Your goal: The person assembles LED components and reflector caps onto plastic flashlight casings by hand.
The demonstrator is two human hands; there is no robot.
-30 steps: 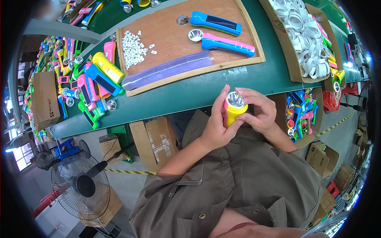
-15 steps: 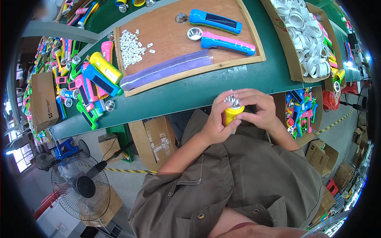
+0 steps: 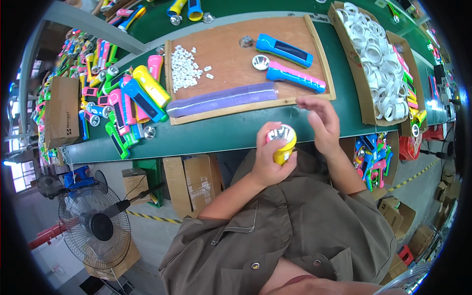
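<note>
My left hand (image 3: pixel 271 157) is wrapped round a yellow flashlight (image 3: pixel 283 155), with its shiny reflector facing up. The thumb and fingers press against the head of it. Apart from the flashlight, my right hand (image 3: pixel 322 123) is raised over the table edge, fingers spread and holding nothing I can see. On the wooden tray (image 3: pixel 226 44) beyond my hands lie a blue-green flashlight (image 3: pixel 285 50), a pink-blue flashlight (image 3: pixel 296 77) and loose reflectors (image 3: pixel 260 62). A purple clear-wrapped roll of discs (image 3: pixel 223 100) rests along the tray's near edge, beside a heap of small white pieces (image 3: pixel 183 71).
Several coloured flashlights (image 3: pixel 142 93) are piled left of the tray on the green table (image 3: pixel 231 122). At the right stands a cardboard box of white rings (image 3: pixel 381 73); below it is a box of colourful parts (image 3: pixel 373 157). A fan (image 3: pixel 101 226) stands lower left.
My right hand has let go of the flashlight and moved up and right, its fingers opening. My left hand keeps the flashlight, now tilted. The view has shifted slightly.
</note>
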